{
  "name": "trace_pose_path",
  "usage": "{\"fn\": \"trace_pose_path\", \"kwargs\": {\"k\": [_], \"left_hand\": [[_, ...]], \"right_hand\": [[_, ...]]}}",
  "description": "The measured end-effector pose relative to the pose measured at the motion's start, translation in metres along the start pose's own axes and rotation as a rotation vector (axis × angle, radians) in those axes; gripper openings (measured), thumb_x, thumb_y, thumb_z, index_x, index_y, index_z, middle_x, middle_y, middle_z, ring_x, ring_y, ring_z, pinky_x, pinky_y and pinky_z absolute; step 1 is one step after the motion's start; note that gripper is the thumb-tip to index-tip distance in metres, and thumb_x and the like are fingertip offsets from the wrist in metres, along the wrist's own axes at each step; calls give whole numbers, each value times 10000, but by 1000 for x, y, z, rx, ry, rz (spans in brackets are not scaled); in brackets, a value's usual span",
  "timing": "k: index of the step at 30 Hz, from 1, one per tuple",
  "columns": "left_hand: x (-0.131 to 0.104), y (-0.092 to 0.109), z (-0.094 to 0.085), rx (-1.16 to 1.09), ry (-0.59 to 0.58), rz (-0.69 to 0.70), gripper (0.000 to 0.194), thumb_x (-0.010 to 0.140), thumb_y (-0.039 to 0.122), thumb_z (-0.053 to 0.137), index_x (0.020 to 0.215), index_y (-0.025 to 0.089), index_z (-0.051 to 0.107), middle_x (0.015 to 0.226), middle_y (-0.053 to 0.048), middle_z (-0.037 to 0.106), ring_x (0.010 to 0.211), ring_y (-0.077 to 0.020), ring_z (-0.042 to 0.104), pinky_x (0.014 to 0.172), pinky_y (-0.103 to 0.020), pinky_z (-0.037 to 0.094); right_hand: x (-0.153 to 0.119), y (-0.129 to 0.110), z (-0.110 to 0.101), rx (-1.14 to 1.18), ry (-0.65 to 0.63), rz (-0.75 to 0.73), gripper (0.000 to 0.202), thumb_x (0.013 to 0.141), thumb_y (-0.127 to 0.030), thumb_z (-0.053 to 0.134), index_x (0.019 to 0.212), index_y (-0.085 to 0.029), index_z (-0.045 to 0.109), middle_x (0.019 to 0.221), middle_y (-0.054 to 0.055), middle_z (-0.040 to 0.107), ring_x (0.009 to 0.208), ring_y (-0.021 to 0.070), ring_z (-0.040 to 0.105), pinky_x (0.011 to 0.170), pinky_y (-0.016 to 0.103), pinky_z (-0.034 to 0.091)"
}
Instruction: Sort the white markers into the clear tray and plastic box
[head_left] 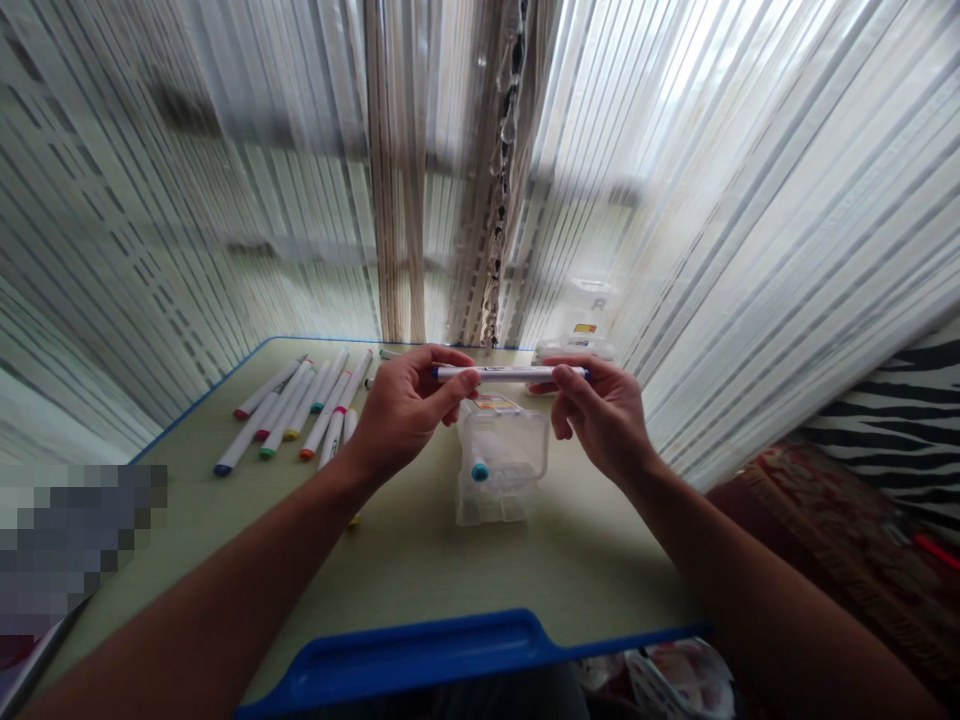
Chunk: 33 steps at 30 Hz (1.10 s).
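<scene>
A white marker (514, 374) with blue ends is held level between both hands, above the table. My left hand (409, 405) pinches its left end between thumb and fingers. On the other end, my right hand (604, 405) is closed in a similar pinch. Just below the marker stands a clear plastic case (517, 445) with a teal-tipped marker (479, 470) inside it. Left of my left hand lie several loose white markers (300, 400) with coloured ends; some are partly hidden by that hand and arm.
The pale table (420, 580) has a blue edge with a moulded blue tray (420, 645) at the front. Another clear case (577, 348) stands at the back right, partly behind my right hand. Striped curtains (300, 180) hang behind the table. A basket (679, 680) is below the front edge.
</scene>
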<state>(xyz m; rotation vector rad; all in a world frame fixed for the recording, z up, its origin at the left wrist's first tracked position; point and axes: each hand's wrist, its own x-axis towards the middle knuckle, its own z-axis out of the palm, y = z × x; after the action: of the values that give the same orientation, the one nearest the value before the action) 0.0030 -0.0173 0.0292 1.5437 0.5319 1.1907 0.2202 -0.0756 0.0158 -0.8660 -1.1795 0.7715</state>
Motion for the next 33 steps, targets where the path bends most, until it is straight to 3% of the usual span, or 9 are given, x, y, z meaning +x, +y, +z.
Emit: {"fn": "trace_pose_path", "kwargs": {"k": [8, 19, 33], "left_hand": [[0, -1, 1, 15, 6, -5, 326, 755, 316, 866, 939, 113, 690, 687, -29, 704, 511, -92, 557, 489, -212, 445], [0, 1, 1, -79, 50, -60, 258, 896, 318, 706, 1024, 94, 709, 764, -73, 734, 518, -101, 575, 515, -232, 466], [2, -1, 0, -181, 57, -103, 244, 938, 295, 604, 1015, 90, 713, 755, -98, 737, 512, -125, 588, 507, -245, 451]], "right_hand": [[0, 1, 1, -34, -2, -5, 244, 786, -356, 851, 925, -179, 755, 724, 32, 769, 369, 78, 536, 332, 208, 403], [0, -2, 2, 39, -3, 40, 276, 909, -404, 693, 1050, -170, 736, 817, 65, 785, 408, 97, 558, 334, 224, 386], [0, -4, 2, 46, 2, 71, 310, 926, -439, 627, 1048, -171, 725, 815, 85, 786, 427, 134, 575, 333, 255, 383]]}}
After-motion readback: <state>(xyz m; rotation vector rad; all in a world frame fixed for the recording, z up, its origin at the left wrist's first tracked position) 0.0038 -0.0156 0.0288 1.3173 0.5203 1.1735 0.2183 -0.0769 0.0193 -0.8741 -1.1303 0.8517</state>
